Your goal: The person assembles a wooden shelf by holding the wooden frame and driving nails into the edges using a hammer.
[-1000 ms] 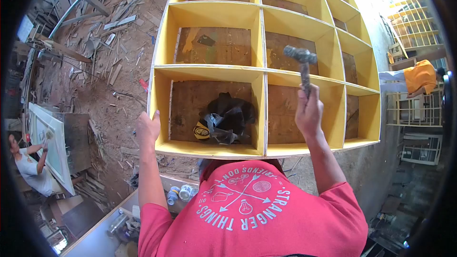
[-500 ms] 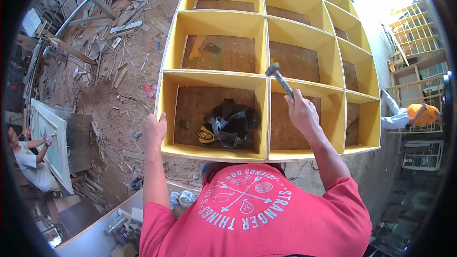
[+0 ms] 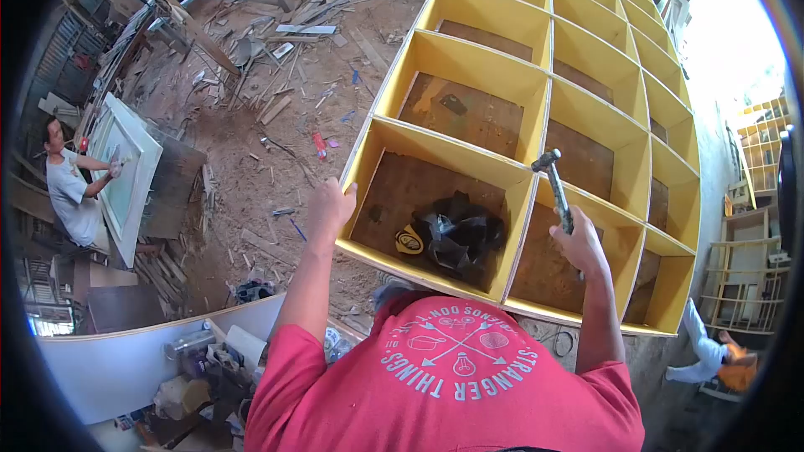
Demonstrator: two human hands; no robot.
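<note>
Your yellow shelf unit (image 3: 452, 161) lies on its back, compartments facing up, stretching away in front of you. Thin raised dividers box in the hammer's side of the near row, so sideways room is narrow below the rims, while the space above is open. Off the left edge there is wide floor.

Your right hand (image 3: 578, 243) is closed around the handle of the hammer (image 3: 559, 194), its head raised by a divider corner; whether it touches, I cannot tell. Your left hand (image 3: 332, 211) has its fingers curled at the unit's left rim; I cannot tell whether it grips.

A black plastic bag (image 3: 465, 238) and a yellow tape measure (image 3: 409, 240) sit in the near-left compartment. Wood scraps litter the dirt floor (image 3: 239, 155). At far left, a co-worker (image 3: 71, 201) works at a white framed panel (image 3: 149, 169).
</note>
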